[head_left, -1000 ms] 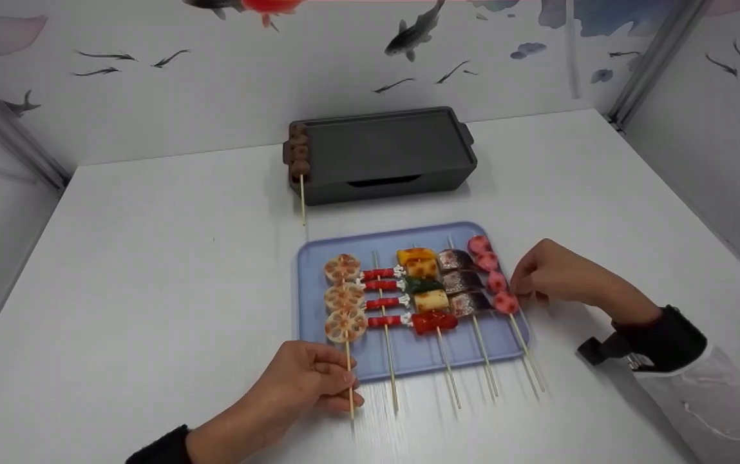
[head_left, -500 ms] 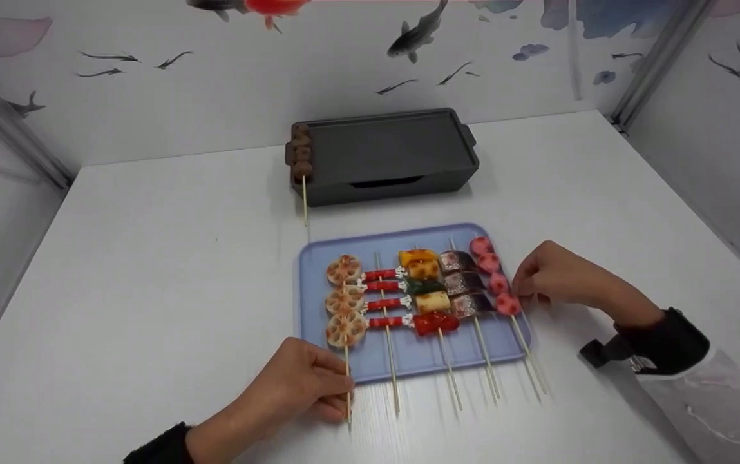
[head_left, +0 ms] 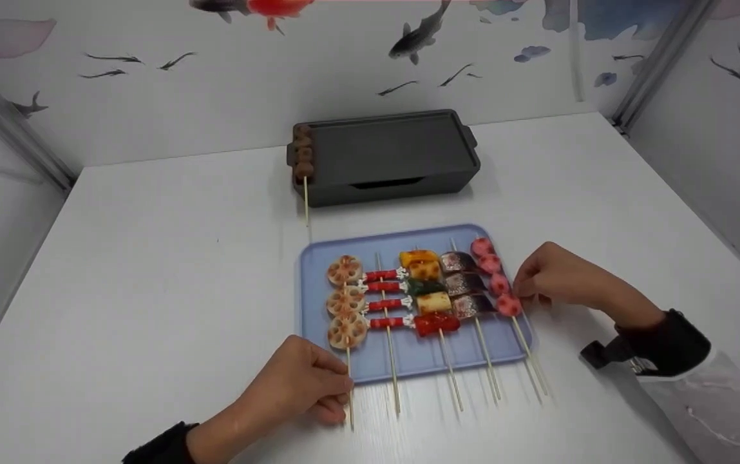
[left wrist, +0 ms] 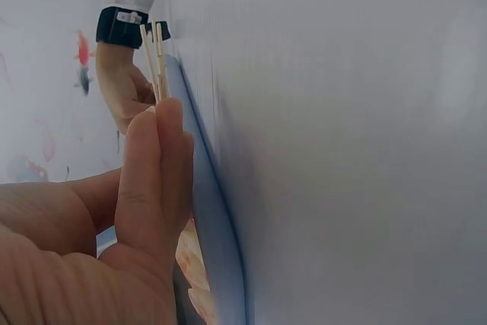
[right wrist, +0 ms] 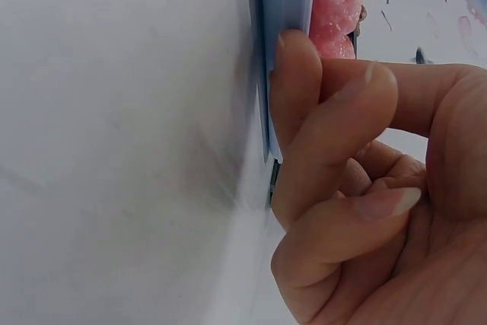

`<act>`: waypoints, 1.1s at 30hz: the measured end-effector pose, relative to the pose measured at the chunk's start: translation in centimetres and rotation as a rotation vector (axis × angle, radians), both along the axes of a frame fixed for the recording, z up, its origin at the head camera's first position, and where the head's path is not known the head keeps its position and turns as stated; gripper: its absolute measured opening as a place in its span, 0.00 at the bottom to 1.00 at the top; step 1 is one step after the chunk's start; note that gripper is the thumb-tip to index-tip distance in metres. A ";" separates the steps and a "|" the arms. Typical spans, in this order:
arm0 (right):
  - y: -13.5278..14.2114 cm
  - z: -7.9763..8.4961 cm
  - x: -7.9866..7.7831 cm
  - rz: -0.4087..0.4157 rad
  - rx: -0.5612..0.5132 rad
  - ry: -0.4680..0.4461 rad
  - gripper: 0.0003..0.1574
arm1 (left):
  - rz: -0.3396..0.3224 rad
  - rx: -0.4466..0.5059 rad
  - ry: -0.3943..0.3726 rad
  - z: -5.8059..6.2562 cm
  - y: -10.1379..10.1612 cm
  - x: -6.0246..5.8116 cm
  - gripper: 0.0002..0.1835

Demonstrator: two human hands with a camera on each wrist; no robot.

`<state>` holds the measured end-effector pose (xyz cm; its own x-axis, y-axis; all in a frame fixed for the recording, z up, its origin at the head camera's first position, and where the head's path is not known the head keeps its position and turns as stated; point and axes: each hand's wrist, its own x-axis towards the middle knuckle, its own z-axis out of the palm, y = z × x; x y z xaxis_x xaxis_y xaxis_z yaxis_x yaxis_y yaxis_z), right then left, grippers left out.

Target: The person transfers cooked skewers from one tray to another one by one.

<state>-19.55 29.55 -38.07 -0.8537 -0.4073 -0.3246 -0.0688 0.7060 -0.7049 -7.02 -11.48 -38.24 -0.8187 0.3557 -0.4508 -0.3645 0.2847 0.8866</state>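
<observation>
In the head view my left hand pinches the stick of a lotus root skewer at the near left corner of a blue tray. The lotus slices lie at the tray's left side. My right hand grips the tray's right rim beside a skewer of pink rounds. In the right wrist view its fingers curl at the rim. Between them lie a skewer of red-wrapped pieces, a mixed vegetable skewer and a skewer of dark, silvery slices. Stick ends overhang the near rim.
Behind the tray stands a dark grey grill. One brown ball skewer lies along its left end, its stick hanging over the front. White panels with painted fish enclose the white table at the back and sides.
The lotus root skewer has shifted slightly toward me with my left hand, and the left fingers have closed up round its stick. My right hand stays at the tray's rim.
</observation>
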 end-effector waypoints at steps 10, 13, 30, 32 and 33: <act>0.1 -0.2 0.0 -0.001 0.004 0.010 0.08 | 0.014 -0.019 0.031 0.6 -0.2 -0.1 0.10; 0.0 -0.1 0.0 0.003 0.005 0.015 0.08 | 0.019 -0.051 0.062 1.1 -0.3 -0.3 0.07; 0.0 0.2 0.0 0.001 0.023 0.022 0.09 | 0.211 -0.643 1.147 1.2 -0.1 -2.9 0.04; 0.0 0.1 0.0 0.009 0.023 0.027 0.08 | 0.246 -0.657 1.204 1.2 -0.5 -4.1 0.07; 0.0 0.1 0.0 0.009 0.020 0.027 0.08 | 0.263 -0.664 1.216 1.2 -0.6 -4.7 0.11</act>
